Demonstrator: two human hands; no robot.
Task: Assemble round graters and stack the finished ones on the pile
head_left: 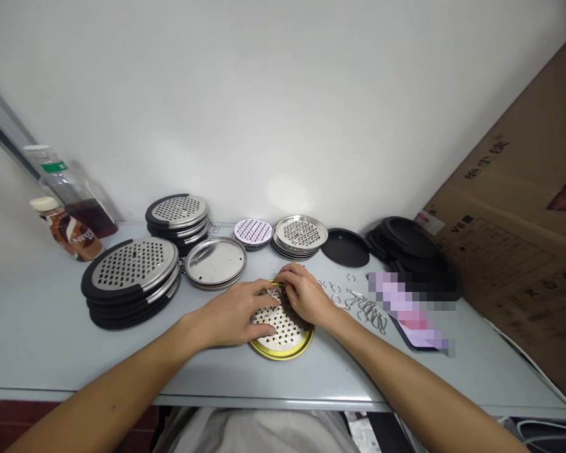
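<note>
In front of me lies a round grater plate [283, 340], its perforated face up and its rim reflecting yellow. My left hand [233, 313] reaches over its left side, thumb on the holed face and fingers at the far rim, holding it. At the far right of the rim, my right hand [306, 294] has its fingers curled in a pinch; whatever they hold is hidden. Loose metal rings [336, 301] and a cluster of metal clips [370, 313] lie just right of my right hand.
Stacked black-edged graters [134, 270] stand left, another stack [178, 214] behind. Plain metal discs [217, 261], a white grater disc [253, 231], metal grater discs [302, 234] and black discs [345, 247] line the back. Bottles [68, 229] stand far left, a cardboard box [523, 239] right.
</note>
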